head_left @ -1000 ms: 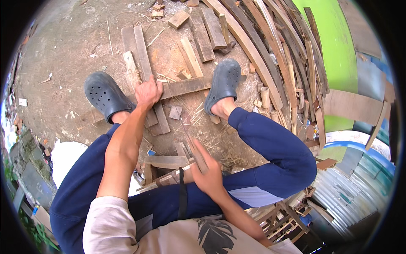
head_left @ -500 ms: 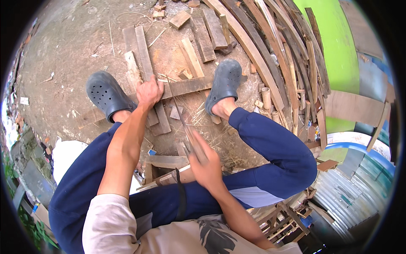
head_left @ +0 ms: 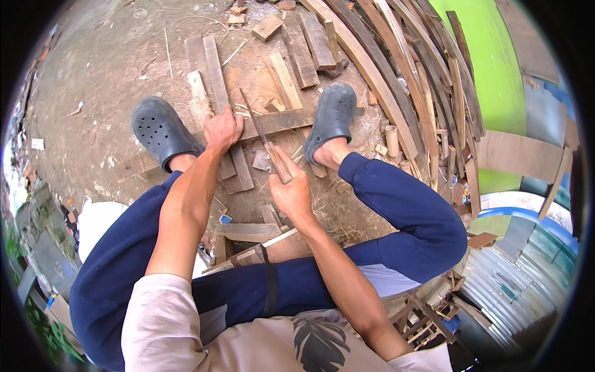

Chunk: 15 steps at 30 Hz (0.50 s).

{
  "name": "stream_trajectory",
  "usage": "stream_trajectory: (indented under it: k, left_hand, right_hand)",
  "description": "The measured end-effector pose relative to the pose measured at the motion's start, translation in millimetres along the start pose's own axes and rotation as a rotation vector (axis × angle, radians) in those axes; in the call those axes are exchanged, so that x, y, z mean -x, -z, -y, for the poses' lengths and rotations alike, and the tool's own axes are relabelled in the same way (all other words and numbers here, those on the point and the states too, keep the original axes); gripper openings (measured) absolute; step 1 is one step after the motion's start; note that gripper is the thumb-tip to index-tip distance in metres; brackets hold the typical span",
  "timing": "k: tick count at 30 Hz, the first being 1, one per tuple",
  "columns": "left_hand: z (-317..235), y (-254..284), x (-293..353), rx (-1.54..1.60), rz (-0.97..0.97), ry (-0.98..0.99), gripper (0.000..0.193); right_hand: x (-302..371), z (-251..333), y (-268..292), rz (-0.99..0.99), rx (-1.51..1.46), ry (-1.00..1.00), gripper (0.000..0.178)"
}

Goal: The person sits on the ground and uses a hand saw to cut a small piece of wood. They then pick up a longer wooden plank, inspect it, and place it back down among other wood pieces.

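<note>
A long wooden plank (head_left: 281, 121) lies crosswise between my feet, on top of other boards. My left hand (head_left: 223, 130) presses down on it, fingers curled over its edge. In my right hand (head_left: 292, 193) is a handsaw (head_left: 255, 119), gripped by its wooden handle. Its narrow dark blade, seen nearly edge-on, points away from me and crosses the plank just right of my left hand. My left clog (head_left: 160, 129) rests over the plank's left part, and my right clog (head_left: 333, 115) is at its right end.
Under the plank lie two narrow boards (head_left: 214, 71). Short wood offcuts (head_left: 299, 56) are scattered ahead. Long curved-looking timbers (head_left: 372, 71) are stacked at the right, beside a green panel (head_left: 486, 68). Corrugated metal sheets (head_left: 520, 291) stand at the lower right.
My right hand has pushed the handsaw forward and away from my body, so its blade reaches farther past the plank. My left hand stays on the plank.
</note>
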<state>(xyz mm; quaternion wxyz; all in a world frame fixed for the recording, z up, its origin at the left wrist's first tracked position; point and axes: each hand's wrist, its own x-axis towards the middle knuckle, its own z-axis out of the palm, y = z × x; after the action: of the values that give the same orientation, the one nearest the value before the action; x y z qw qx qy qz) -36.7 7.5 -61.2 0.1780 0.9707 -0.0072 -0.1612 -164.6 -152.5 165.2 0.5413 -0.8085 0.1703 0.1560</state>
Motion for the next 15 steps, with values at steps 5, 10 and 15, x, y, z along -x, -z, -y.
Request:
stream_trajectory:
  k: [5, 10, 15]
  left_hand:
    - [2, -1, -1, -0.009, -0.005, -0.010, 0.046]
    - [-2, 2, -1, -0.002, 0.030, 0.001, 0.045]
    - [-2, 5, 1, -0.003, 0.021, 0.017, 0.045]
  right_hand:
    - [58, 22, 26, 0.098, 0.061, -0.114, 0.060]
    - [0, -9, -8, 0.005, -0.058, -0.047, 0.062]
    - [22, -28, -3, 0.022, 0.002, -0.022, 0.062]
